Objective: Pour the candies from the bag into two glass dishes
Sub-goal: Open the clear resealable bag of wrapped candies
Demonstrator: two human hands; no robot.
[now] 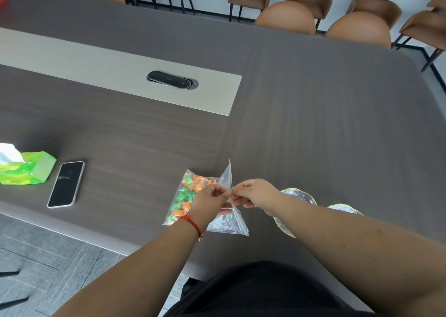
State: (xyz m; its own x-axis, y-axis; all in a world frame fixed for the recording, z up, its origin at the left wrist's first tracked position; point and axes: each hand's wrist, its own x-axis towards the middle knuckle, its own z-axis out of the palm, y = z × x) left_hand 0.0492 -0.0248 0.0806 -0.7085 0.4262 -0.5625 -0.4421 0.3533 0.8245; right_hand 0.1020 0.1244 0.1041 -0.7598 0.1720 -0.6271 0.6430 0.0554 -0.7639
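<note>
A clear plastic bag lies on the dark wood-grain table near its front edge, and both hands meet at the bag's mouth. The left hand pinches one side of the opening between thumb and fingers, its wrist wearing a red string bracelet; the right hand pinches the opposite side, so the thin film is drawn up into a peak between them. The candies — small orange and green wrapped pieces — sit bunched in the closed end of the bag, to the left of the hands, resting on the tabletop. Just to the right, partly hidden under the right forearm, are the two glass dishes: the nearer dish lies close beside the bag, and the second dish lies just beyond it, both with ribbed clear glass and a yellowish rim; what can be seen of them holds no candy. Further left on the table a smartphone lies face up, and beside it a green tissue pack with a white tissue sticking out. A black oval cable port is set into the pale strip running down the table's middle — brown chairs line the far side.
</note>
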